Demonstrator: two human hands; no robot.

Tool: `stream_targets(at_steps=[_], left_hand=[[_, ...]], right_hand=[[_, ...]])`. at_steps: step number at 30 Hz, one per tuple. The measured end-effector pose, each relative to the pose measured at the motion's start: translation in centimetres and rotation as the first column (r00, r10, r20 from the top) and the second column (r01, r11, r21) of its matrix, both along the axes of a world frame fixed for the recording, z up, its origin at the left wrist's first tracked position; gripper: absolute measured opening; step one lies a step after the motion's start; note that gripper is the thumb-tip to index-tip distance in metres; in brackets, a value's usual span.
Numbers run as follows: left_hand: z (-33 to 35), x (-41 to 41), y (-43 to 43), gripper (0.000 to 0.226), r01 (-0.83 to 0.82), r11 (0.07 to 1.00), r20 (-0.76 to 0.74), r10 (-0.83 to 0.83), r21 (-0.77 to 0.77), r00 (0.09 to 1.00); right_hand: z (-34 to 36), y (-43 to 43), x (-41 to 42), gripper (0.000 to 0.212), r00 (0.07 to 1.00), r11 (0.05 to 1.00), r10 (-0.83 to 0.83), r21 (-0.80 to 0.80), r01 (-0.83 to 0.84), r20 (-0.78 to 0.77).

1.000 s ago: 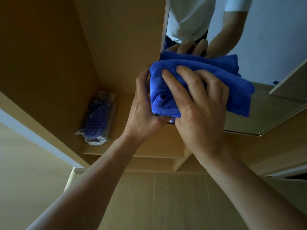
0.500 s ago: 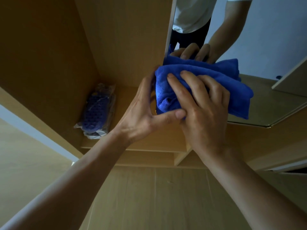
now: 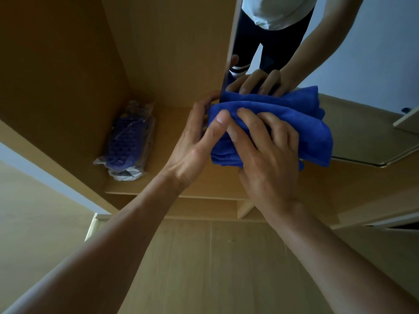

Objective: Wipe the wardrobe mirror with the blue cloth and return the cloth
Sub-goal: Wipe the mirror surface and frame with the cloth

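Note:
The blue cloth is bunched into a thick fold and pressed against the lower left part of the wardrobe mirror. My right hand lies flat over the cloth with fingers spread across it. My left hand grips the cloth's left end at the mirror's left edge, thumb laid on top beside my right index finger. The mirror reflects the cloth, my fingers and my forearm.
An open wooden wardrobe compartment lies left of the mirror. On its shelf rests a plastic-wrapped pack of blue items. Wooden panels run below the shelf. The mirror's bottom edge meets a wooden frame.
The cloth and both hands have slid a little down and right along the mirror's lower left edge. My left thumb has come up over the cloth's top.

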State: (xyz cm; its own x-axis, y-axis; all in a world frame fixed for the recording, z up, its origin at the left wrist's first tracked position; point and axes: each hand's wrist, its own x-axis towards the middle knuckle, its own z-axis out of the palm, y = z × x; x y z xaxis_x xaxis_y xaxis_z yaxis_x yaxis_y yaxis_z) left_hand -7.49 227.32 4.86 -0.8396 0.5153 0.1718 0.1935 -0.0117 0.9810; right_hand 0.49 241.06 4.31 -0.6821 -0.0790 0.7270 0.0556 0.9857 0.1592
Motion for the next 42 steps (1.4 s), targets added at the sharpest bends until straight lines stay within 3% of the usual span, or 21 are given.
stream_targets(at_steps=[4, 6, 11, 18, 24, 29, 36, 42], left_hand=[[-0.7, -0.5, 0.6, 0.061, -0.005, 0.997, 0.124, -0.005, 0.079, 0.992], [-0.6, -0.7, 0.8, 0.052, -0.02, 0.997, 0.122, 0.011, 0.076, 0.993], [-0.9, -0.6, 0.9, 0.055, -0.064, 0.998, 0.103, 0.065, -0.013, 0.993], [0.3, 0.7, 0.9, 0.021, -0.107, 0.989, 0.032, 0.111, -0.098, 0.993], [7.7, 0.5, 0.7, 0.018, -0.122, 0.986, -0.077, 0.114, -0.113, 0.991], [18.1, -0.4, 1.3, 0.024, -0.108, 0.994, -0.249, 0.1, -0.018, 0.963], [30.8, 0.0, 1.9, 0.035, -0.091, 0.995, -0.372, 0.096, 0.032, 0.923], [38.9, 0.7, 2.3, 0.033, -0.129, 0.991, -0.426, 0.131, 0.035, 0.895]], right_hand=[[-2.5, 0.1, 0.3, 0.042, 0.998, 1.0, -0.009, 0.024, 0.008, 0.062], [-3.7, 0.2, 0.5, 0.041, 0.994, 1.0, -0.007, 0.015, 0.005, 0.111], [-4.9, 0.4, 0.6, 0.046, 0.99, 0.997, 0.017, -0.077, -0.006, 0.142], [-2.2, 1.4, 2.8, 0.059, 0.898, 0.949, 0.187, -0.31, -0.06, 0.399], [6.2, 3.4, 5.6, 0.07, 0.839, 0.931, 0.246, -0.359, -0.065, 0.486], [17.0, 4.8, 6.3, 0.071, 0.909, 0.937, 0.231, -0.329, -0.113, 0.346], [30.7, 5.5, 7.2, 0.056, 0.959, 0.968, 0.194, -0.197, -0.153, 0.205], [38.9, 5.9, 6.8, 0.067, 0.977, 0.99, 0.122, -0.093, -0.107, 0.174]])
